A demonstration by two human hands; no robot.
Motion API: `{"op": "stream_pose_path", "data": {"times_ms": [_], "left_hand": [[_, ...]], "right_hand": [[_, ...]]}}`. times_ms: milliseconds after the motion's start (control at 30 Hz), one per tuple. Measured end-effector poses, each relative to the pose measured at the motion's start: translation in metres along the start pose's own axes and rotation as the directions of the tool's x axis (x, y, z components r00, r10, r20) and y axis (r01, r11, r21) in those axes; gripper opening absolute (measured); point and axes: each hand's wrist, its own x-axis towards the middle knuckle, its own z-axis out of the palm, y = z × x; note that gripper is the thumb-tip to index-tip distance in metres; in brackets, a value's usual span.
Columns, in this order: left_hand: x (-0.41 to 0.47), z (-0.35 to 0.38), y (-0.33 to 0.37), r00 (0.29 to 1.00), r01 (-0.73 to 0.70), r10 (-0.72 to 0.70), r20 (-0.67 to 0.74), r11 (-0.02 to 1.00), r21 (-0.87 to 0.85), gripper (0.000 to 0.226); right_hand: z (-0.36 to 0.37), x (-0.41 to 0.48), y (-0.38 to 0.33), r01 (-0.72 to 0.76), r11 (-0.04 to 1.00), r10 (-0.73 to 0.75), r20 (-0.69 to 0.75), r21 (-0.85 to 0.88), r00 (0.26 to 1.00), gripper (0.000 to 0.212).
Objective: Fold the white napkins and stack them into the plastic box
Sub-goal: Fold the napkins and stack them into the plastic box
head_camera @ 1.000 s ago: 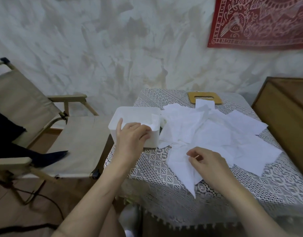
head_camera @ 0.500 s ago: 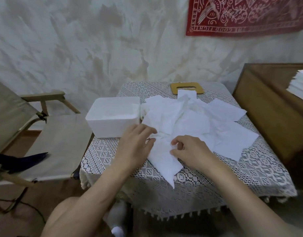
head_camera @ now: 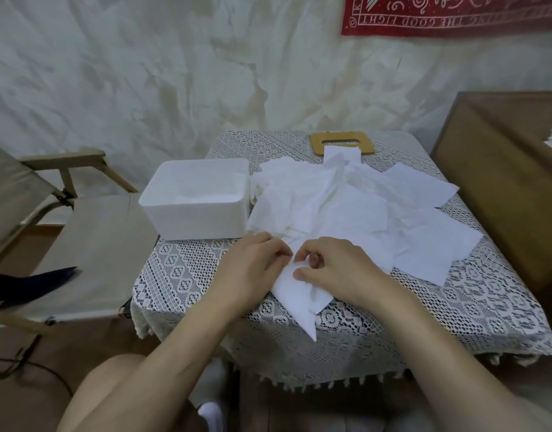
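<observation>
Head: left hand [head_camera: 252, 266] from box [head_camera: 193, 224] to napkin [head_camera: 299, 296]

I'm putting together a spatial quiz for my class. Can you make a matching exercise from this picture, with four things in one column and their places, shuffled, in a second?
Things
1. plastic box
2. tan slotted board
3. red cloth
4. front napkin

Places
a. hung on the wall
b. held by the left hand and right hand
c. far edge of the table, overlapped by the napkin pile
d. on the table, left of the napkin pile

Pairs: 1-d, 2-c, 3-a, 4-b
</observation>
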Motion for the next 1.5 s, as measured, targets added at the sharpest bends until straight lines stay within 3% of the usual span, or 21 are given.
{"op": "stream_pose_path", "data": {"times_ms": [67,133,267,333,533,600,700,800,900,1133,1267,1500], "left_hand": [[-0.001,-0.002,0.0,1.0,-0.001,0.001,-0.002,1.0,-0.016,0.011],[-0.001,-0.005,0.0,1.0,-0.011,0.011,-0.003,0.999,-0.043,0.011],[-0.004,-0.015,0.001,0.999,-0.025,0.029,0.029,0.995,-0.099,0.035],[-0.003,-0.02,0.002,0.999,0.003,0.002,0.035,0.991,-0.136,0.041],[0.016,-0.036,0.025,0.993,0.069,-0.103,-0.051,0.89,-0.45,0.028],[0.026,-0.037,0.03,0.986,0.095,-0.152,-0.065,0.84,-0.534,0.029],[0.039,-0.033,0.036,0.98,0.102,-0.186,-0.072,0.777,-0.621,0.035],[0.045,-0.025,0.04,0.97,0.119,-0.232,-0.079,0.73,-0.673,0.03],[0.044,-0.016,0.038,0.962,0.159,-0.269,-0.039,0.673,-0.722,0.027],[0.057,0.002,0.018,0.953,0.279,-0.281,0.112,0.675,-0.683,0.008],[0.057,0.006,0.01,0.956,0.292,-0.231,0.18,0.699,-0.653,0.031],[0.064,0.005,0.008,0.94,0.321,-0.32,0.123,0.694,-0.645,0.022]], "right_hand": [[0.0,0.0,-0.002,0.03,1.0,-0.03,-0.004,-0.001,1.0,0.004],[-0.002,-0.001,-0.002,0.054,0.997,-0.052,-0.043,0.058,0.998,0.008],[-0.006,-0.004,0.004,0.096,0.943,-0.043,-0.169,0.318,0.985,0.012],[-0.01,-0.003,0.003,0.136,0.879,-0.033,-0.226,0.457,0.974,0.013],[-0.035,-0.005,-0.007,0.235,0.64,0.032,-0.331,0.731,0.943,0.009],[-0.038,-0.006,-0.005,0.238,0.571,0.022,-0.305,0.786,0.952,0.022],[-0.037,-0.005,0.002,0.223,0.605,-0.001,-0.28,0.764,0.96,0.038],[-0.036,-0.002,0.01,0.223,0.63,0.016,-0.3,0.743,0.954,0.023],[-0.036,0.007,0.014,0.227,0.585,0.098,-0.345,0.779,0.934,0.005],[-0.026,0.037,0.027,0.153,0.63,0.235,-0.375,0.761,0.897,0.018],[-0.029,0.044,0.038,0.145,0.63,0.332,-0.434,0.763,0.838,0.008],[-0.054,0.036,0.046,0.261,0.633,0.375,-0.584,0.729,0.72,0.018]]}}
